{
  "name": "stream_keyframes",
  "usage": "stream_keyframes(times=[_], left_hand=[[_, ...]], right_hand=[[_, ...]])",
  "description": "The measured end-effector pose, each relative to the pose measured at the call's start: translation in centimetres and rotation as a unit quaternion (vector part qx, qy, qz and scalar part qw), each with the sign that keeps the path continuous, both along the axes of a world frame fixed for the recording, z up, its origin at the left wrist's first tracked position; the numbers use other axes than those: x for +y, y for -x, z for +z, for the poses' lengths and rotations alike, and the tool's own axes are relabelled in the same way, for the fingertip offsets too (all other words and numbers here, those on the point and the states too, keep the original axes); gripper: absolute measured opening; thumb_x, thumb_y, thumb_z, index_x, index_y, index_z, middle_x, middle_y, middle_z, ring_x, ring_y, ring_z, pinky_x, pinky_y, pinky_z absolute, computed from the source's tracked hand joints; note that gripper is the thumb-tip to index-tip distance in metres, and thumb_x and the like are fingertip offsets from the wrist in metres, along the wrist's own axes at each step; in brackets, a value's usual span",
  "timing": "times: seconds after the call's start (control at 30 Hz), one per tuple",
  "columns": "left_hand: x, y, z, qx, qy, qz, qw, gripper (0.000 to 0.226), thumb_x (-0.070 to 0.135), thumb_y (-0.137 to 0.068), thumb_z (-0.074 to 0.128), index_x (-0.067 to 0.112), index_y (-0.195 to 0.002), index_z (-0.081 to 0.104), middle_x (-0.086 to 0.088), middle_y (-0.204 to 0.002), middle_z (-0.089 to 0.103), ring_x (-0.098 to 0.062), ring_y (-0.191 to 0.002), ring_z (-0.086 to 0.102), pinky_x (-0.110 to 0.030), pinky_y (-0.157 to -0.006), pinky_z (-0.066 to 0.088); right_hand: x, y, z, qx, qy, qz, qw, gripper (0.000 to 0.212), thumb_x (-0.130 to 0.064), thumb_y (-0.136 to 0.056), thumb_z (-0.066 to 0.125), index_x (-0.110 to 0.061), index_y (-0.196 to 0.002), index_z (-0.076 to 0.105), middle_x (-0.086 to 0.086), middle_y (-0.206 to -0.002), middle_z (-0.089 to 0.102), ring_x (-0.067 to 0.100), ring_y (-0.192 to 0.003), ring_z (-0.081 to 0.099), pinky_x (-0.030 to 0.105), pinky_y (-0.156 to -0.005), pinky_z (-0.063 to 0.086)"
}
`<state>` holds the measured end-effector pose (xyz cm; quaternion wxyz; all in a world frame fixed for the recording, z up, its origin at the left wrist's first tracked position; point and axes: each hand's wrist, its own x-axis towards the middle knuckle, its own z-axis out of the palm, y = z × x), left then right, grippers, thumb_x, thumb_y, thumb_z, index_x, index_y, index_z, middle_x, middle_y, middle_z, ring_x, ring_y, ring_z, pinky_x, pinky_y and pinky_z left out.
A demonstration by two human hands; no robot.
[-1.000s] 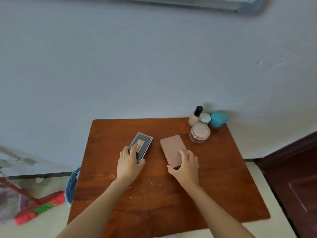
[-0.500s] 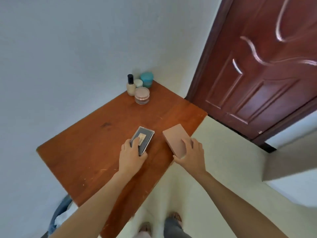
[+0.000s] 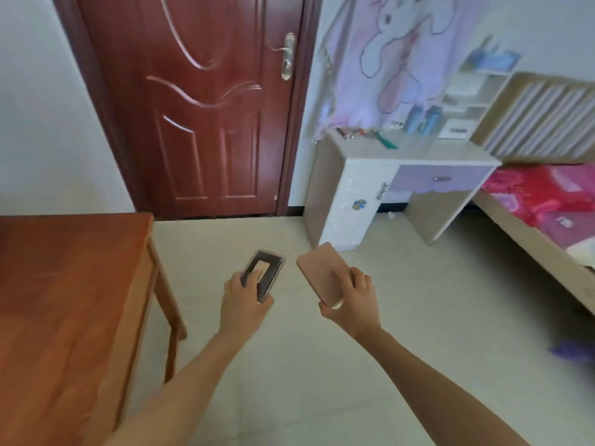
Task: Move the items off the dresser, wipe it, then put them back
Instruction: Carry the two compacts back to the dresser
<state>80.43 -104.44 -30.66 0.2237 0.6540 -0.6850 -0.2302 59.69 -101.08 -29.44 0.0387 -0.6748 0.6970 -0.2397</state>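
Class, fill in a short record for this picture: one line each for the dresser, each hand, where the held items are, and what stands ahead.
Furniture: dresser, brown wood, at the left of the view
Left: left hand grips a dark case with a tan label
Right: right hand grips a pink flat box
Position: both items held over the floor, off the dresser
Ahead: red-brown door, shut; white desk and bed to its right

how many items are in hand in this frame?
2. Dark case in the left hand, pink box in the right hand, both held over the floor, right of the dresser. Nothing else shows in either grip.
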Motion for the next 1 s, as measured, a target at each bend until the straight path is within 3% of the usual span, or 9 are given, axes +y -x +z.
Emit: stream_keyframes(times=[0.2,0.37,0.57,0.77,1.0], left_hand=[[6.2,13.4,0.6,0.021,0.014,-0.096,0.995,0.052,0.022,-0.082,0.057,0.015,-0.132,0.043,-0.012,-0.121,0.045,-0.030,-0.114,0.038,-0.034,-0.089,0.042],[10.1,22.7,1.2,0.031,0.029,-0.170,0.984,0.055,0.020,-0.082,0.058,0.020,-0.134,0.043,-0.014,-0.117,0.046,-0.032,-0.112,0.039,-0.036,-0.086,0.043],[12.4,32.6,2.9,0.014,0.049,-0.231,0.972,0.053,0.023,-0.081,0.057,0.018,-0.133,0.044,-0.016,-0.117,0.047,-0.033,-0.109,0.040,-0.039,-0.083,0.044],[10.4,39.1,4.0,0.029,0.056,-0.228,0.972,0.050,0.025,-0.082,0.057,0.018,-0.130,0.045,-0.015,-0.114,0.047,-0.032,-0.108,0.040,-0.038,-0.080,0.044],[3.6,45.0,3.9,0.059,0.055,-0.201,0.976,0.046,0.025,-0.082,0.057,0.015,-0.125,0.048,-0.015,-0.112,0.047,-0.029,-0.107,0.040,-0.037,-0.079,0.045]], right_hand=[[10.1,12.7,0.4,-0.003,-0.012,-0.114,0.993,0.075,-0.034,-0.051,0.081,-0.021,-0.112,0.040,0.018,-0.108,0.056,0.040,-0.092,0.053,0.042,-0.073,0.048],[17.8,20.9,1.4,0.010,-0.019,-0.196,0.980,0.069,-0.031,-0.058,0.079,-0.009,-0.118,0.055,0.018,-0.117,0.052,0.039,-0.103,0.048,0.041,-0.078,0.045],[24.2,28.8,2.8,0.007,-0.008,-0.295,0.956,0.067,-0.035,-0.064,0.075,-0.009,-0.121,0.051,0.016,-0.123,0.047,0.036,-0.108,0.043,0.038,-0.085,0.038],[23.6,33.6,3.7,0.018,-0.023,-0.327,0.944,0.066,-0.042,-0.072,0.068,-0.016,-0.128,0.042,0.007,-0.129,0.039,0.028,-0.114,0.037,0.031,-0.088,0.036],[14.2,40.1,4.1,0.042,-0.014,-0.284,0.958,0.069,-0.044,-0.072,0.068,-0.016,-0.130,0.041,0.008,-0.132,0.039,0.027,-0.115,0.036,0.033,-0.093,0.035]])
